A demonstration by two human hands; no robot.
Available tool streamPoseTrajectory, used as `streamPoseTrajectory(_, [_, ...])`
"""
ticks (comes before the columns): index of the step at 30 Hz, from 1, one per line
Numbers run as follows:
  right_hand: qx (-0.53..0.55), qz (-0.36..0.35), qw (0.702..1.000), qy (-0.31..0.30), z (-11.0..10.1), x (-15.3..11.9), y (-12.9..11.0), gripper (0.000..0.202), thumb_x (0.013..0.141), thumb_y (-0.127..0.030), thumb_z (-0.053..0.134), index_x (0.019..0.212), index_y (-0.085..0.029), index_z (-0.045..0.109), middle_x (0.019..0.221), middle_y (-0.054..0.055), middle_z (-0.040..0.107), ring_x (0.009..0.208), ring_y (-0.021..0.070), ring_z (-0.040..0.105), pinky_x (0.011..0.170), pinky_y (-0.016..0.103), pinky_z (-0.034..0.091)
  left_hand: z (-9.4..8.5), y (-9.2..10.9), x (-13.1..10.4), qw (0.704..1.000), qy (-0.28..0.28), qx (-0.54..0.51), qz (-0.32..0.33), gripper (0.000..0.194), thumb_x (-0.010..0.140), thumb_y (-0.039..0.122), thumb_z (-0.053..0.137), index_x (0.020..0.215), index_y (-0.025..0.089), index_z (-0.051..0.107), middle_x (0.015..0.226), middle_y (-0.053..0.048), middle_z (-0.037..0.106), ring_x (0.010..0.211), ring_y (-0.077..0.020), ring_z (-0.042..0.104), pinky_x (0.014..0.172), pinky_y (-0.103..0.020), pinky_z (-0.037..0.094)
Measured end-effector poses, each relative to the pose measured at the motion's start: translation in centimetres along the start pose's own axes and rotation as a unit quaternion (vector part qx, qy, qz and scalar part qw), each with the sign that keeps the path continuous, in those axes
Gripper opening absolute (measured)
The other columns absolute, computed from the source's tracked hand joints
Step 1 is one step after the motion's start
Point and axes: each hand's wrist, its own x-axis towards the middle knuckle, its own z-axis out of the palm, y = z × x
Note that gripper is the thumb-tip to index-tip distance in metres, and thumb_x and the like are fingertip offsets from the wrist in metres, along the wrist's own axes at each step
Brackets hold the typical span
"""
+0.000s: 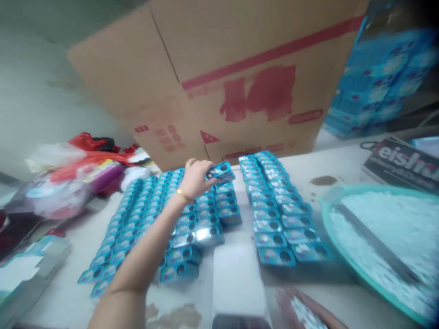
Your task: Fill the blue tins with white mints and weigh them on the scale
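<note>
My left hand (198, 177), with a gold bracelet at the wrist, reaches over rows of small blue boxes (128, 228) and grips one blue box (222, 172) at the far end. Two more long rows of blue boxes (274, 210) stand to the right of it. Near the bottom edge, my right hand (305, 308) is blurred and closed around small white pieces (307, 314). Between the hands lies a white block-like box (238, 283). To the right, a green basin (346, 256) holds many white pieces and a dark flat strip.
A large cardboard carton (206, 91) with red print stands behind the rows. Stacked blue packs (373, 87) are at the back right, near a dark printed bag (404, 162). Plastic bags (61, 196) and red items pile up at the left, above an open carton (34, 269).
</note>
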Motion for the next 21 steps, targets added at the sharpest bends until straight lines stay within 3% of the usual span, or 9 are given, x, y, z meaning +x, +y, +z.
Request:
streamPoseTrajectory(2, [0.059,-0.028,0.998,-0.012,0.5,-2.3,1.3,0.026,0.058,-0.018,0.075,0.084,-0.019,0.071,0.094,0.01,0.074,0.102,0.0244,0.066,0.092,0.026,0.054,-1.8,2.0,-5.0,0.998,-0.004,-0.051,0.039,0.028,0.081,0.042,0.059,0.101,0.022,0.056,0.098,-0.002,0.064,0.099,-0.0207,0.057,0.106,-0.044,0.023])
streamPoseTrajectory(4, [0.075,-0.024,0.997,-0.027,1.3,-3.8,1.9,0.019,0.069,-0.017,0.071,0.088,-0.012,0.07,0.094,0.013,0.074,0.097,0.0225,0.068,0.088,0.026,0.055,-2.5,4.0,-9.4,0.993,-0.053,-0.083,0.064,0.026,0.08,0.039,0.06,0.1,0.022,0.057,0.095,-0.001,0.064,0.095,-0.02,0.058,0.105,-0.044,0.025])
streamPoseTrajectory(7, [0.09,-0.021,0.995,-0.038,1.8,-4.8,2.4,0.017,0.078,-0.014,0.063,0.092,-0.008,0.069,0.096,0.014,0.074,0.092,0.0207,0.07,0.083,0.025,0.057,-1.7,6.9,-14.7,0.986,-0.11,-0.108,0.068,0.025,0.08,0.036,0.06,0.102,0.022,0.057,0.094,-0.001,0.065,0.093,-0.0204,0.058,0.104,-0.046,0.027])
streamPoseTrajectory(9, [0.095,-0.017,0.994,-0.05,1.6,-5.3,2.8,0.018,0.081,-0.013,0.06,0.095,-0.006,0.068,0.098,0.016,0.073,0.092,0.0212,0.07,0.082,0.025,0.057,-0.4,8.1,-16.9,0.984,-0.121,-0.116,0.062,0.025,0.081,0.037,0.06,0.101,0.023,0.058,0.095,-0.002,0.065,0.093,-0.021,0.058,0.104,-0.047,0.026])
streamPoseTrajectory(14, [0.104,-0.016,0.992,-0.075,1.1,-6.1,4.0,0.019,0.083,-0.012,0.057,0.097,-0.004,0.067,0.101,0.019,0.071,0.095,0.0231,0.069,0.084,0.029,0.056,2.2,8.7,-18.7,0.984,-0.118,-0.123,0.056,0.022,0.082,0.036,0.061,0.098,0.022,0.059,0.095,-0.003,0.066,0.092,-0.0211,0.058,0.104,-0.048,0.025])
streamPoseTrajectory(18, [0.108,-0.011,0.991,-0.076,1.0,-6.2,4.3,0.021,0.084,-0.011,0.056,0.101,-0.003,0.065,0.102,0.02,0.071,0.095,0.024,0.069,0.085,0.031,0.056,1.6,9.6,-19.1,0.988,-0.064,-0.13,0.046,0.037,0.082,0.044,0.061,0.112,0.022,0.056,0.108,-0.008,0.062,0.102,-0.0252,0.054,0.101,-0.05,0.028])
streamPoseTrajectory(21, [0.116,0.003,0.99,-0.08,0.9,-6.0,4.7,0.022,0.085,-0.011,0.054,0.103,-0.004,0.064,0.103,0.019,0.071,0.1,0.024,0.067,0.087,0.033,0.055,0.7,12.6,-20.3,0.982,0.0,-0.181,0.05,0.041,0.085,0.042,0.056,0.12,0.02,0.052,0.114,-0.012,0.057,0.105,-0.0259,0.052,0.09,-0.043,0.04])
